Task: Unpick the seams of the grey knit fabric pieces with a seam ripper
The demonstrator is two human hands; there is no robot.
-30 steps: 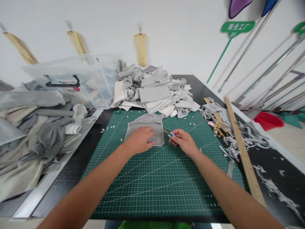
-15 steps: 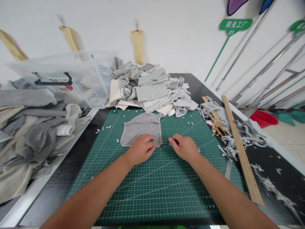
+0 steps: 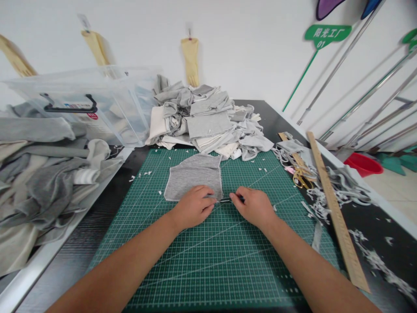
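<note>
A grey piece of fabric (image 3: pixel 195 174) with pale stitched edges lies flat on the green cutting mat (image 3: pixel 208 261). My left hand (image 3: pixel 196 206) is at its lower right corner, fingers curled and pinching the edge. Just to the right, my right hand (image 3: pixel 254 206) is closed around a slim tool (image 3: pixel 224 200) with a dark grip and a thin metallic tip. That tip points left, reaching the fabric corner by my left fingertips. My fingers hide most of the tool, so its exact kind does not show.
Behind the mat rises a heap of grey and cream fabric pieces (image 3: pixel 208 126). More cloth (image 3: pixel 48 182) and a clear plastic bin (image 3: pixel 114 126) are on the left. To the right lie a wooden ruler (image 3: pixel 339 213), gold-handled scissors (image 3: pixel 301 179) and fabric scraps (image 3: pixel 374 256).
The slim tool's tip has shifted down slightly, from the fabric's right edge to its lower right corner. Both hands stay close together; the view has shifted a little.
</note>
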